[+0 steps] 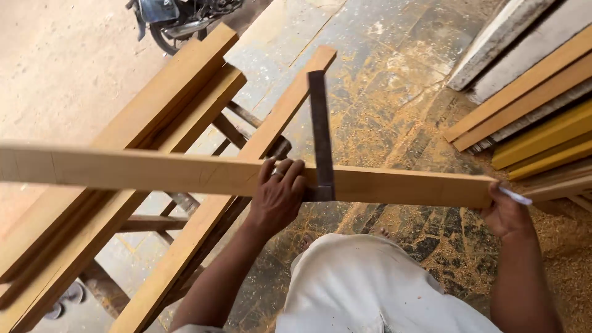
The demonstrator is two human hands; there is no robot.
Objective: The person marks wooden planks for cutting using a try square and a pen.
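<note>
Pressing a steel try square (321, 132) against the plank (185, 172), the left hand (279, 196) could let it slip. The right hand (507, 213) grips the plank's end, pencil (515, 196) included; any wobble skews the line.

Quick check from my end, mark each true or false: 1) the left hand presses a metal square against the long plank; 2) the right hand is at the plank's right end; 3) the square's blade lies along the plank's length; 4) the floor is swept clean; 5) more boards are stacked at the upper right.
1) True: the left hand holds the metal square against the long plank.
2) True: the right hand grips that end and also holds a thin white pencil-like piece.
3) False: the blade runs across the plank, pointing away from the person.
4) False: sawdust covers much of the floor.
5) True: yellowish boards lie stacked there.
</note>
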